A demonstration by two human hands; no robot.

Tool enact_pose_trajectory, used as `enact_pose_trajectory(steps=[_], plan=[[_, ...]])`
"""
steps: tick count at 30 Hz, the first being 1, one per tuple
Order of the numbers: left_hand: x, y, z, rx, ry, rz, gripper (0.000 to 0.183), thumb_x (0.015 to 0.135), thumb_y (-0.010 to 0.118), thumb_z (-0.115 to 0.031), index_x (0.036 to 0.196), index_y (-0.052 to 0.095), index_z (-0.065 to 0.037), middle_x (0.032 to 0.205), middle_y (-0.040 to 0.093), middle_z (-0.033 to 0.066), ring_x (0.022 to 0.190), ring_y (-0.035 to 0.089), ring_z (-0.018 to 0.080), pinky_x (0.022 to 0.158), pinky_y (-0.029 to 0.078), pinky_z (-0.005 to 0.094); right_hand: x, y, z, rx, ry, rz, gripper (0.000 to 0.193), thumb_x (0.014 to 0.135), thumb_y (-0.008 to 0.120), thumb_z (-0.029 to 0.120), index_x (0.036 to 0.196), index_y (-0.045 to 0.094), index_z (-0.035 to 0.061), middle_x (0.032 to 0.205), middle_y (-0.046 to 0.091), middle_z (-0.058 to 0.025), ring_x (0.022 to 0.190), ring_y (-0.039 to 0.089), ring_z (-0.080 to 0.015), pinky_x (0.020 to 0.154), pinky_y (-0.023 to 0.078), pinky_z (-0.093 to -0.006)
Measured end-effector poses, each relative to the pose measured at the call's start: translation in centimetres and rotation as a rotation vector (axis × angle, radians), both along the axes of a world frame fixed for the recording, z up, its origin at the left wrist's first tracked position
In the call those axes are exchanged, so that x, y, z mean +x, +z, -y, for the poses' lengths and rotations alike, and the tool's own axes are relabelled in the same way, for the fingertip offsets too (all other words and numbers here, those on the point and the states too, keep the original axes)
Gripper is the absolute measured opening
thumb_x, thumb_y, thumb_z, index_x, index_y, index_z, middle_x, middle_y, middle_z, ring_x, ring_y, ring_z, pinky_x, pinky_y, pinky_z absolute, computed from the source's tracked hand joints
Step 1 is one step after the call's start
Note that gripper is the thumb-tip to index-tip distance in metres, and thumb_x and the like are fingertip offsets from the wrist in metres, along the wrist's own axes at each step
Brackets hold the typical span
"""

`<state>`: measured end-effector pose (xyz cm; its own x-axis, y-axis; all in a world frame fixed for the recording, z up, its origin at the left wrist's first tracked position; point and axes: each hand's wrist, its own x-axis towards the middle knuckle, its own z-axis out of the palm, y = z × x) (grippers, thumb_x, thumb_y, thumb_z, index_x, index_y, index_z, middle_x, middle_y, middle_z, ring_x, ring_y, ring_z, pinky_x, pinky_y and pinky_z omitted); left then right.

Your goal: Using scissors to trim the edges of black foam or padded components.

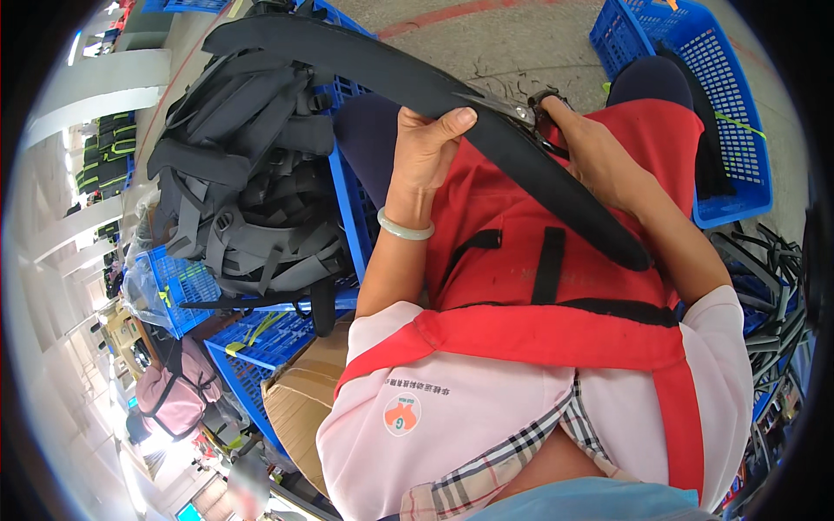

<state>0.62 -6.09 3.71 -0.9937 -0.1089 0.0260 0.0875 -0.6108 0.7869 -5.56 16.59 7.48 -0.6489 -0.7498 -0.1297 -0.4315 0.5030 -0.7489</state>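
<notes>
A long, curved black padded strap (556,184) stretches slantwise over my lap, from the far left down to the near right. My left hand (426,148) grips it near its middle, thumb on top and fingers beneath. In my right hand (595,152) is a pair of scissors (511,106) with dark handles, fingers closed through the loops. The metal blades lie at the strap's far edge, pointing toward my left hand; whether they are cutting into it cannot be told. Below the strap is my red apron (504,282).
To the left, a large heap of black padded straps (252,174) fills a blue crate (349,208). Another blue crate (743,130) with dark pieces stands at the far right. Black strips (764,295) pile up below it. A cardboard box (304,399) is at my left; a person (178,391) sits beyond.
</notes>
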Motion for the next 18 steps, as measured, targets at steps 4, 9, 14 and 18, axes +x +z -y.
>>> enact_pose_trajectory(steps=[4,9,14,18], plan=[[0.0,-0.2,-0.3,0.009,0.035,0.000,0.027,0.077,0.072,0.003,0.103,0.067,-0.004,0.100,0.068,0.0075,0.091,0.064,0.0199,0.086,0.051,0.0350,-0.2,-1.1,0.0,-0.062,-0.010,-0.023,0.044,0.079,0.071,0.020,0.109,0.044,0.0005,0.085,0.062,-0.0228,0.083,0.059,-0.0450,0.071,0.047,-0.0461],[0.6,-0.1,-0.3,0.031,0.007,0.022,0.023,0.079,0.072,-0.002,0.101,0.067,-0.003,0.100,0.068,0.0090,0.092,0.064,0.0213,0.088,0.050,0.0362,-0.2,-1.7,-0.2,-0.125,-0.036,0.063,0.032,0.083,0.068,0.023,0.100,0.050,0.0025,0.080,0.062,-0.0220,0.081,0.062,-0.0413,0.066,0.048,-0.0427],[-0.3,1.4,1.1,0.064,0.027,0.033,0.016,0.080,0.069,0.003,0.094,0.068,-0.003,0.092,0.070,0.0080,0.083,0.067,0.0180,0.079,0.054,0.0320,-0.1,-2.9,-0.9,-0.144,-0.064,0.047,0.033,0.083,0.069,0.023,0.102,0.051,0.0038,0.082,0.062,-0.0213,0.081,0.061,-0.0421,0.068,0.049,-0.0426],[0.1,0.4,0.1,0.015,-0.003,0.018,0.017,0.080,0.070,0.000,0.097,0.067,-0.003,0.098,0.068,0.0085,0.091,0.065,0.0208,0.085,0.051,0.0348,0.3,-2.4,-0.3,-0.129,-0.088,-0.031,0.044,0.081,0.070,0.022,0.112,0.045,0.0040,0.092,0.061,-0.0220,0.086,0.059,-0.0443,0.072,0.048,-0.0446]])
